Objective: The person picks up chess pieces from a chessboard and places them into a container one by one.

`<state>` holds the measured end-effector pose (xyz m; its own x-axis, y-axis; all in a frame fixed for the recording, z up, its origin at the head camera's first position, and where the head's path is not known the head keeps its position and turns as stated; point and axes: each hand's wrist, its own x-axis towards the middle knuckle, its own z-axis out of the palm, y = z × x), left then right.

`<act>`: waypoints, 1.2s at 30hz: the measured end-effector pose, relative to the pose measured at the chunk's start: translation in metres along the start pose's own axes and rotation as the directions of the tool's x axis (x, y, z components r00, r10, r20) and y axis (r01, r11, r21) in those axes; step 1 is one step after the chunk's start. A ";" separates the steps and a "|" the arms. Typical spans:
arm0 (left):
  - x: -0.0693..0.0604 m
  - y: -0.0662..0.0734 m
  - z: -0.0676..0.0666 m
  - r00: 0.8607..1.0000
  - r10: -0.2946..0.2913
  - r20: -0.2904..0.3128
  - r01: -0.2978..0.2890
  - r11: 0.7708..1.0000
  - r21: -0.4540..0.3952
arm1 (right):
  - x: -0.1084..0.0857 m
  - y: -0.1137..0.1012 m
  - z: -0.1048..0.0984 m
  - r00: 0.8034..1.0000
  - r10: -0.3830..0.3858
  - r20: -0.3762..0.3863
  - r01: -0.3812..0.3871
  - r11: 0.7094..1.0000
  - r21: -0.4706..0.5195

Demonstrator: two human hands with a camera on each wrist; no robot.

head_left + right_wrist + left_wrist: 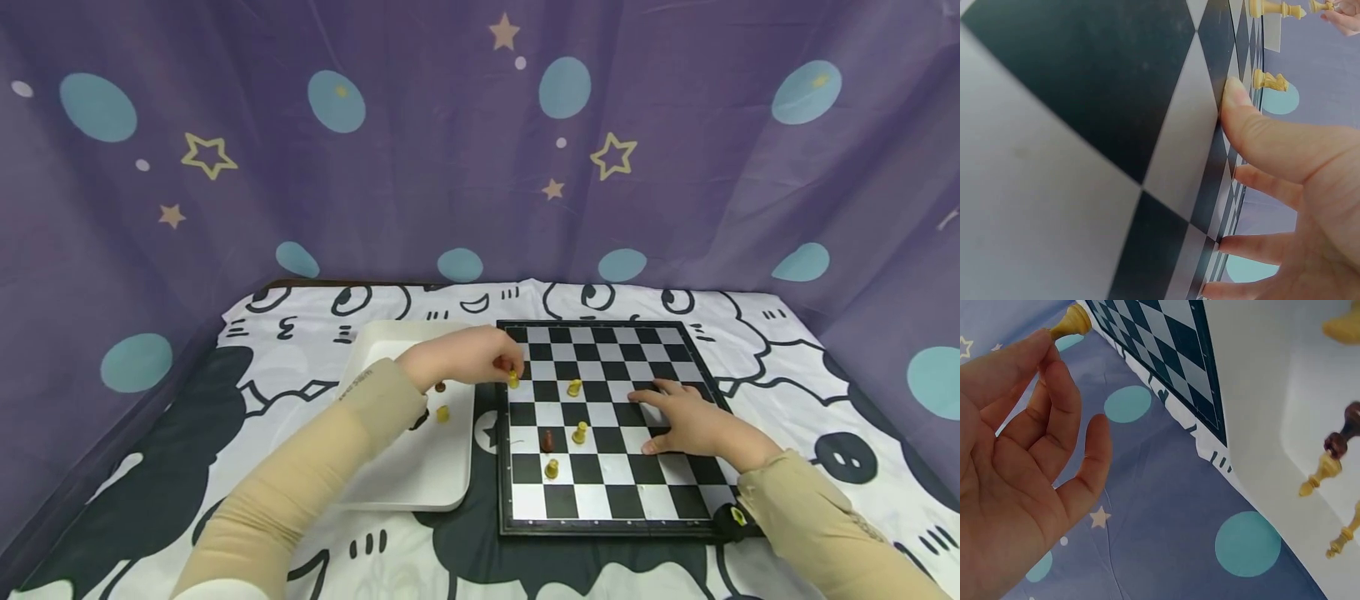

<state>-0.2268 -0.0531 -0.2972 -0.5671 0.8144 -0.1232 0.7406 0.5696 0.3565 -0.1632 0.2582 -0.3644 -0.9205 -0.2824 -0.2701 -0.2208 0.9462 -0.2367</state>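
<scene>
Between thumb and fingertips my left hand [474,354] pinches a small yellow chess piece [1072,322], just over the left edge of the chessboard [528,502]. The other fingers of that hand are loosely bent. My right hand [688,421] rests on the right side of the board, fingers spread and holding nothing. Standing on the squares are a yellow knight [1270,81], a taller yellow piece [580,432], a dark brown piece [547,441] and another yellow piece [552,469]. I cannot tell the kind of the pinched piece.
A white tray [408,502] lies left of the board, under my left forearm. In it are loose pieces, among them a dark brown piece [1337,444] and a yellow one [1321,474]. Patterned cloth [390,554] covers the table; a purple curtain [435,150] hangs behind.
</scene>
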 end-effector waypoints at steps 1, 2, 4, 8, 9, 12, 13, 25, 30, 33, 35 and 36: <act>-0.001 -0.001 -0.001 1.000 -0.007 -0.001 0.007 1.000 -0.008 | 0.000 0.000 0.000 1.000 0.003 0.001 -0.003 1.000 0.002; -0.003 -0.002 -0.001 1.000 -0.011 -0.002 0.011 1.000 -0.015 | 0.000 0.000 0.001 1.000 0.005 0.003 -0.005 1.000 0.005; -0.005 -0.003 -0.002 1.000 -0.023 -0.005 0.023 0.999 -0.029 | 0.000 -0.001 0.001 1.000 0.009 0.004 -0.009 1.000 0.008; -0.011 -0.007 -0.004 0.999 -0.042 -0.013 0.042 0.998 -0.044 | 0.000 -0.001 0.001 1.000 0.015 0.004 -0.015 1.000 0.013; -0.012 -0.008 -0.004 0.999 -0.051 -0.013 0.050 0.998 -0.046 | 0.000 -0.001 0.000 1.000 0.016 0.004 -0.016 1.000 0.014; -0.016 -0.011 -0.005 0.998 -0.063 -0.014 0.062 0.997 -0.046 | -0.001 -0.001 0.000 1.000 0.020 0.005 -0.020 1.000 0.015; -0.017 -0.012 -0.005 0.998 -0.065 -0.016 0.065 0.997 -0.042 | -0.001 -0.001 0.000 1.000 0.021 0.004 -0.021 1.000 0.016; -0.045 -0.029 -0.007 0.994 -0.112 -0.016 0.111 0.992 -0.056 | -0.002 -0.001 -0.001 1.000 0.011 -0.007 -0.011 1.000 -0.003; -0.054 -0.034 -0.008 0.993 -0.116 -0.020 0.114 0.991 -0.063 | -0.001 -0.001 -0.001 1.000 0.011 -0.005 -0.011 1.000 -0.006; -0.059 -0.037 -0.007 0.994 -0.109 -0.025 0.108 0.993 -0.046 | 0.000 -0.001 0.000 1.000 0.012 0.002 -0.012 1.000 -0.003; -0.062 -0.039 -0.005 0.994 -0.108 -0.027 0.107 0.994 -0.035 | 0.000 -0.001 0.000 1.000 0.014 0.004 -0.014 1.000 -0.003; -0.064 -0.040 -0.005 0.993 -0.111 -0.026 0.110 0.993 -0.035 | 0.000 -0.001 0.000 1.000 0.016 0.005 -0.016 1.000 -0.003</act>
<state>-0.2220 -0.1284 -0.2992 -0.6549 0.7429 -0.1383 0.6604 0.6516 0.3732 -0.1627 0.2574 -0.3640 -0.9223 -0.2683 -0.2782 -0.2073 0.9509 -0.2299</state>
